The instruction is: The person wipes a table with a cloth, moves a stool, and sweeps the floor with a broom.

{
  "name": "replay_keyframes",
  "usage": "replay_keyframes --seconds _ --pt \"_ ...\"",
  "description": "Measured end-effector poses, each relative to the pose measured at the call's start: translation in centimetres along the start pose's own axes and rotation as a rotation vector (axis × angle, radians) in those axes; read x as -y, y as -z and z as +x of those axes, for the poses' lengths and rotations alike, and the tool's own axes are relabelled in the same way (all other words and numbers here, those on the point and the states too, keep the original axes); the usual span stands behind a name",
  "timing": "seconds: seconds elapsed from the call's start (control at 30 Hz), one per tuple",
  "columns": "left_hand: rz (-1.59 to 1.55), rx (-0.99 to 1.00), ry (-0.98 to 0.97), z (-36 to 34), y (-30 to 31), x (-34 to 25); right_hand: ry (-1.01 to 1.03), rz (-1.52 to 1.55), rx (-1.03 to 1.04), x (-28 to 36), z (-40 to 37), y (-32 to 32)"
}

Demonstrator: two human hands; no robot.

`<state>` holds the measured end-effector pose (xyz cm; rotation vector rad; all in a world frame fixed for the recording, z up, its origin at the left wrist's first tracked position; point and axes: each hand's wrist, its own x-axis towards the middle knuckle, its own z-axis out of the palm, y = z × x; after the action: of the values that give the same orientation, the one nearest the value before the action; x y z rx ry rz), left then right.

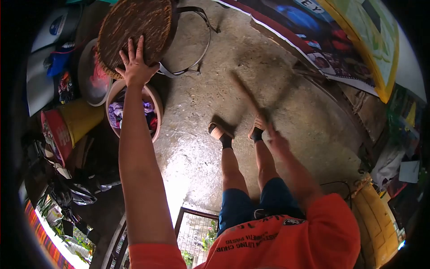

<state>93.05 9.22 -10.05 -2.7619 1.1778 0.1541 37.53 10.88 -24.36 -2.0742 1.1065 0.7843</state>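
while standing in sandals (219,132) on the concrete floor (201,89), leans forward and reaches out with both arms. lays the left hand (134,67) flat on the near rim of the round woven disc (134,22), with fingers spread wide and closed around nothing. finds this disc at the far left edge of the floor, partly over a white basin (89,78) and just beyond a pink basin (157,105) full of clothes (117,112). cannot tell if the disc lies flat or leans tilted on them. holds in the right hand (277,141), lower and near the middle of the floor, a thin stick (248,94) that points away toward the far edge. shows both hand and stick much blurred, so seems to have the fingers wrapped around the stick's near end, but cannot confirm how tight.

looks, as a judgement, like the step of steadying or pressing the disc with an open palm, not yet gripping it. to lift or slide it would call for curling the fingers over the rim, because a flat palm gives push only and no hold. would call also for care with the loop of strap (204,49) just beside the disc, and with the yellow bucket (83,119) near the pink basin, both close enough to be caught or knocked. better to keep the stick well apart from the feet.
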Motion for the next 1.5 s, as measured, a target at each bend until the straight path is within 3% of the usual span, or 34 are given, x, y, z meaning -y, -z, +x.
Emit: replay_keyframes --seconds 0.07,0.13,0.23,0.3,0.4,0.5,0.63,0.73,0.83,0.9,0.97,1.03,1.07,1.13,1.17,1.27,1.3,1.37,1.4,1.43,1.5 --pt "-0.027 0.021 -0.012 0.1 0.2 0.3 -0.107 0.018 -0.148 -5.0 3.2 0.1" --pt "-0.035 0.045 -0.012 0.4 0.2 0.4 -0.38 0.084 -0.047 -4.0 5.5 4.7" --pt "-0.015 0.057 -0.003 0.5 0.2 0.3 -0.065 -0.09 0.081 -4.5 8.9 -1.4" --pt "-0.009 0.049 -0.008 0.4 0.2 0.2 0.148 -0.19 0.058 -0.8 6.1 -2.4" --pt "-0.005 0.024 -0.029 0.0 0.0 0.6 0.287 -0.152 0.236 1.9 2.5 -3.0" --pt "-0.014 -0.02 -0.05 0.1 -0.7 1.1 0.158 -0.108 0.185 3.7 -2.7 -3.2" --pt "-0.108 -0.17 -0.102 -1.3 -1.7 1.7 -0.163 -0.073 -0.086 1.3 -3.8 -2.6" --pt "-0.183 -0.285 -0.132 -8.6 -3.0 1.5 -0.412 0.007 -0.171 -1.5 0.0 -1.7" --pt "-0.187 -0.191 -0.078 -20.5 -9.2 2.5 -0.518 0.243 -0.198 -2.2 5.4 -4.6" --pt "-0.282 0.096 0.075 -30.3 -14.2 4.0 -0.274 0.143 -0.048 2.8 5.9 -10.5" --pt "-0.404 0.382 0.355 -40.0 -17.6 5.0 -0.113 -0.101 0.188 7.4 5.1 -18.3" --pt "-0.457 0.552 0.532 -48.2 -19.6 5.7 -0.11 -0.108 0.256 11.5 1.0 -20.3" --pt "-0.462 0.638 0.593 -51.5 -19.8 5.8 -0.11 -0.105 0.287 13.6 -1.4 -20.7" --pt "-0.516 0.717 0.633 -56.5 -20.4 6.1 0.003 -0.177 0.285 17.0 -6.3 -13.5" --pt "-0.507 0.749 0.601 -57.8 -20.1 6.2 0.063 -0.214 0.226 17.7 -7.9 -11.6" --pt "-0.522 0.788 0.545 -59.0 -19.9 7.0 0.266 -0.109 -0.149 10.8 -7.4 -15.6" --pt "-0.544 0.778 0.539 -58.7 -20.2 7.2 -0.019 -0.108 0.114 12.7 -7.5 -12.4" --pt "-0.587 0.751 0.527 -57.1 -20.2 7.5 -0.119 -0.002 0.048 14.2 -5.5 -9.3" --pt "-0.591 0.727 0.529 -56.0 -20.0 7.4 -0.06 -0.099 -0.166 11.6 -1.8 -12.4" --pt "-0.63 0.717 0.53 -55.0 -20.1 7.3 -0.144 -0.038 -0.128 13.0 0.6 -11.4" --pt "-0.725 0.659 0.503 -53.6 -20.2 7.2 -0.119 0.063 -0.11 16.5 4.3 -11.7"
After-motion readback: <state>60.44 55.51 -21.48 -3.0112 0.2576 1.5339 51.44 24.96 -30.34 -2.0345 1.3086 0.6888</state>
